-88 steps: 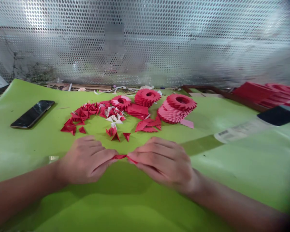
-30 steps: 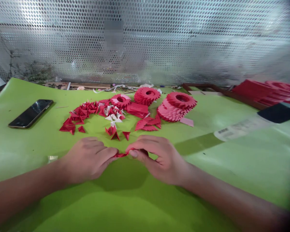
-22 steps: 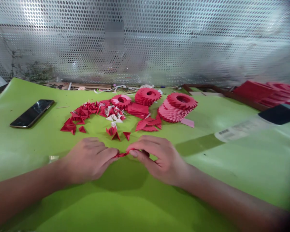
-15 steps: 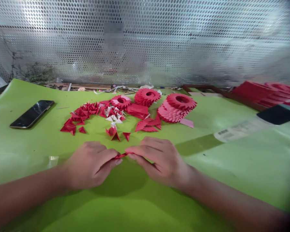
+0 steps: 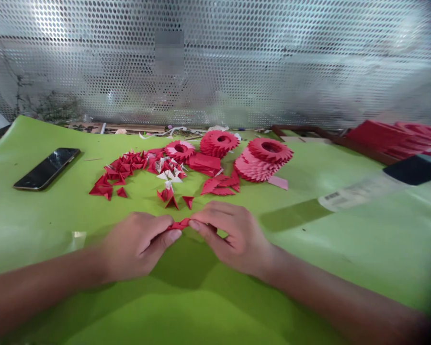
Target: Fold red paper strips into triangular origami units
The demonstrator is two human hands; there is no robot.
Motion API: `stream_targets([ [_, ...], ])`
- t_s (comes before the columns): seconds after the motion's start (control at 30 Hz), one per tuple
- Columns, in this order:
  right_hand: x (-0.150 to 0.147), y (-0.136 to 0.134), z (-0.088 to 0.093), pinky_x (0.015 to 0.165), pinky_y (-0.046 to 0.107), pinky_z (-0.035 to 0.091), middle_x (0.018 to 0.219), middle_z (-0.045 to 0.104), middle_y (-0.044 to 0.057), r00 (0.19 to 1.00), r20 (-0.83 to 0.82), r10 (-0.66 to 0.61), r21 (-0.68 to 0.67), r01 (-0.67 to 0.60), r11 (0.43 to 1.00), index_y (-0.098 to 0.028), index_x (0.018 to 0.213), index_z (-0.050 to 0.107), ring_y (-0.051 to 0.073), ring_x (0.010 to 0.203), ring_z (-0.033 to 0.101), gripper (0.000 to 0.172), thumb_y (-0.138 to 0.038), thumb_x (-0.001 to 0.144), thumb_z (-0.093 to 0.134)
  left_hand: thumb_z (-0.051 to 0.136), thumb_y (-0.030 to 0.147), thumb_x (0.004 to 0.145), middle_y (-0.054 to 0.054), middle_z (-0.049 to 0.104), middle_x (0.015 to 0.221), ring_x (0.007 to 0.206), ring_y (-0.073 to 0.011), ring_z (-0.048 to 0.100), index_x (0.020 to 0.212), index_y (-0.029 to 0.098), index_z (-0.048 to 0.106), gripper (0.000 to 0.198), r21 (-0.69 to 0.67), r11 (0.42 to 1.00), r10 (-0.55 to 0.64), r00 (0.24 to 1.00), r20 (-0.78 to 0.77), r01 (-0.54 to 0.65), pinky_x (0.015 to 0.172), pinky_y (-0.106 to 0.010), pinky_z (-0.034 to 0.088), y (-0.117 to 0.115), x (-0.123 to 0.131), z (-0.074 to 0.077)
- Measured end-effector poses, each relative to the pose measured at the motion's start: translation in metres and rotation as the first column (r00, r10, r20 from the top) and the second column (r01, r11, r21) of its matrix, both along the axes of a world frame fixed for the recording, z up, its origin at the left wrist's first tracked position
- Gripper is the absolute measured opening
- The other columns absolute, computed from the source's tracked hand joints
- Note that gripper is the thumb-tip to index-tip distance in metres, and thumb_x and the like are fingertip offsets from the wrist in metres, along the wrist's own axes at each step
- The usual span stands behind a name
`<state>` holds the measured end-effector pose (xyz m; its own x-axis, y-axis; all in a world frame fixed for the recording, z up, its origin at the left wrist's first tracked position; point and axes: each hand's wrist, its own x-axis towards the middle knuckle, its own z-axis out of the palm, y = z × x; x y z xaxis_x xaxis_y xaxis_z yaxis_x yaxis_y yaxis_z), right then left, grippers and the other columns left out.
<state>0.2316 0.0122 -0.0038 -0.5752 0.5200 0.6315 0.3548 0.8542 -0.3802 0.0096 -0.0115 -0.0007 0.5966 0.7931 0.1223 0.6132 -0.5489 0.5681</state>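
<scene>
A small folded red paper piece [image 5: 180, 224] spans the gap between my two hands, above the near part of the table. My left hand [image 5: 140, 247] pinches its left end between thumb and bent fingers. At its right end, the thumb and fingertips of my right hand [image 5: 235, 235] close on it. Just beyond my fingers lie a few loose red paper triangles [image 5: 187, 202]. Farther left spreads a heap of folded red triangles [image 5: 129, 165], beside some white ones [image 5: 170, 171]. My fingers hide both ends of the held piece.
A phone [image 5: 47, 168] lies at the left on the green table cover [image 5: 215, 311]. Ring-shaped paper stacks [image 5: 264, 160] and flat red paper sheets [image 5: 204, 164] stand toward the back. A clear tube with a dark end [image 5: 359, 191] lies at the right. Behind runs a perforated metal panel [image 5: 237, 62].
The red paper piece has tilted so more of its face shows. My right hand has risen slightly, and its fingers have shifted to the piece's right tip.
</scene>
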Motion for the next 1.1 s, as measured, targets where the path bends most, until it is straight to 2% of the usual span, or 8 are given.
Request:
stream_targets([
  [0.17,-0.002,-0.005,-0.002,0.054,0.025,0.039,0.069,0.067,0.002,0.997,0.070,0.030,0.062,-0.034,0.998,-0.015,0.087,0.070,0.012,0.061,0.056,0.016,-0.017,0.096,0.057,0.032,0.032,0.101,0.004,0.045,0.055,0.045,-0.0114,0.040,0.069,0.020,0.039,0.034,0.025,1.000,-0.010,0.999,-0.033,0.011,0.047,-0.023,0.023,-0.001,0.003,0.000],
  [0.3,0.003,0.002,-0.001,0.056,0.024,0.043,0.073,0.070,0.002,0.996,0.085,0.026,-0.001,-0.026,1.000,-0.015,0.089,0.069,0.012,0.063,0.060,0.021,-0.021,0.100,0.052,0.036,0.030,0.101,0.004,0.043,0.056,0.047,-0.0108,0.038,0.069,0.020,0.039,0.033,0.042,0.998,-0.046,0.998,-0.047,0.048,0.048,-0.024,0.021,0.000,0.002,-0.002],
  [0.43,0.002,0.019,-0.002,0.078,0.032,0.054,0.107,0.073,0.008,0.967,0.220,-0.125,0.027,0.122,0.992,-0.015,0.114,0.067,0.019,0.093,0.067,0.025,-0.015,0.098,0.047,0.040,0.030,0.101,0.004,0.040,0.055,0.050,-0.0107,0.037,0.066,0.019,0.038,0.036,0.074,0.992,-0.095,0.994,-0.051,0.098,0.051,-0.026,0.020,0.001,0.000,-0.006],
  [0.57,-0.005,0.029,-0.005,0.095,0.044,0.052,0.138,0.061,0.006,0.839,0.527,-0.136,0.122,0.083,0.989,-0.022,0.139,0.054,0.024,0.117,0.060,0.058,0.003,0.087,0.048,0.039,0.033,0.102,0.003,0.044,0.057,0.052,-0.0108,0.039,0.067,0.018,0.042,0.038,0.048,0.990,-0.127,0.988,-0.083,0.131,0.053,-0.026,0.022,0.001,-0.001,-0.009],
  [0.63,-0.007,0.030,-0.005,0.098,0.044,0.051,0.135,0.063,0.006,0.802,0.584,-0.126,0.122,0.066,0.990,-0.022,0.138,0.056,0.024,0.116,0.060,0.060,0.005,0.085,0.051,0.038,0.034,0.102,0.003,0.045,0.057,0.051,-0.0109,0.039,0.067,0.018,0.043,0.039,0.046,0.989,-0.134,0.987,-0.092,0.138,0.053,-0.026,0.022,0.001,-0.002,-0.010],
  [0.83,-0.006,0.028,-0.007,0.088,0.036,0.050,0.105,0.074,0.004,0.871,0.486,-0.064,0.064,0.037,0.997,-0.019,0.106,0.072,0.020,0.095,0.064,0.016,-0.019,0.096,0.061,0.040,0.035,0.102,0.003,0.045,0.057,0.050,-0.0111,0.040,0.067,0.018,0.044,0.039,0.043,0.993,-0.101,0.990,-0.097,0.106,0.052,-0.026,0.021,0.004,-0.002,-0.011],
  [0.97,-0.006,0.025,-0.007,0.081,0.034,0.048,0.096,0.073,0.005,0.899,0.439,-0.007,0.003,0.006,1.000,-0.017,0.097,0.070,0.019,0.087,0.063,0.016,-0.023,0.099,0.056,0.041,0.035,0.102,0.003,0.051,0.060,0.054,-0.0113,0.045,0.069,0.017,0.048,0.038,0.054,0.992,-0.106,0.991,-0.076,0.110,0.053,-0.026,0.025,0.005,-0.003,-0.012],
  [1.1,-0.006,0.019,-0.004,0.069,0.030,0.044,0.088,0.069,0.006,0.919,0.392,-0.038,-0.099,0.083,0.992,-0.015,0.095,0.063,0.018,0.080,0.060,0.012,-0.019,0.097,0.051,0.042,0.031,0.102,0.002,0.053,0.062,0.056,-0.0115,0.046,0.070,0.017,0.052,0.037,0.090,0.986,-0.137,0.988,-0.066,0.143,0.055,-0.026,0.029,0.005,-0.003,-0.012],
])
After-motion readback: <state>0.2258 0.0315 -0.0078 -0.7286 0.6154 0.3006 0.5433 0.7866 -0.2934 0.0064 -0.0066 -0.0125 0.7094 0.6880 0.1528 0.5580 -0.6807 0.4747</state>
